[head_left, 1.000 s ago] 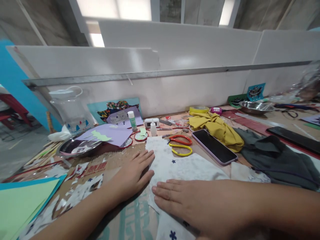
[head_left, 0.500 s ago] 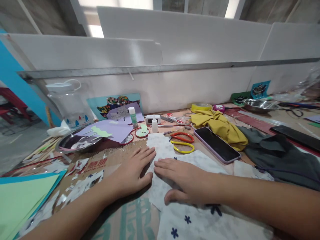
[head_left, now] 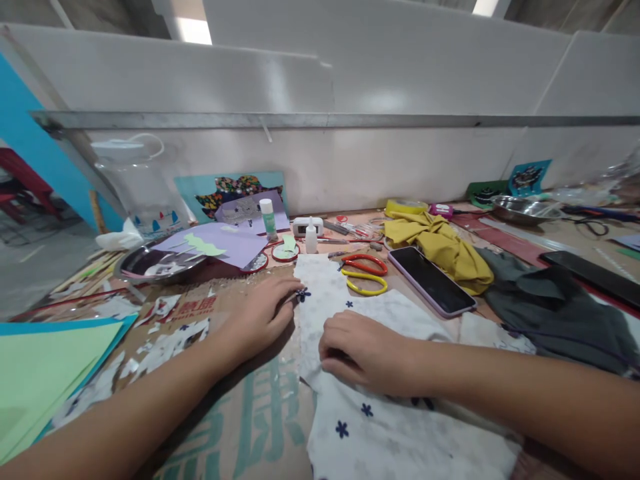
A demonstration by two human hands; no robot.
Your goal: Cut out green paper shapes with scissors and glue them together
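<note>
A white cloth with dark flower prints (head_left: 345, 407) lies over the cardboard (head_left: 235, 400) in the middle. At the cloth's left edge, my left hand (head_left: 265, 310) rests with its fingertips together beside a dark flower; whether it pinches the edge is too small to tell. My right hand (head_left: 363, 350) lies on the cloth with its fingers curled under, and what is beneath them is hidden. Scissors with red and yellow handles (head_left: 367, 275) lie just beyond, their blades partly hidden. A small white bottle (head_left: 311, 239) stands behind the cloth's far end.
At the left are green and blue paper sheets (head_left: 55, 373), a metal bowl (head_left: 165, 273) under purple paper, and a clear jug (head_left: 145, 193). A glue stick (head_left: 269, 220) stands behind. To the right lie a phone (head_left: 433, 280), yellow cloth (head_left: 440, 247) and dark grey cloth (head_left: 555, 313).
Both hands lay flat with fingers stretched out; now the right fingers have curled in and the left fingers have drawn together at the cloth's edge. The view has tilted down slightly.
</note>
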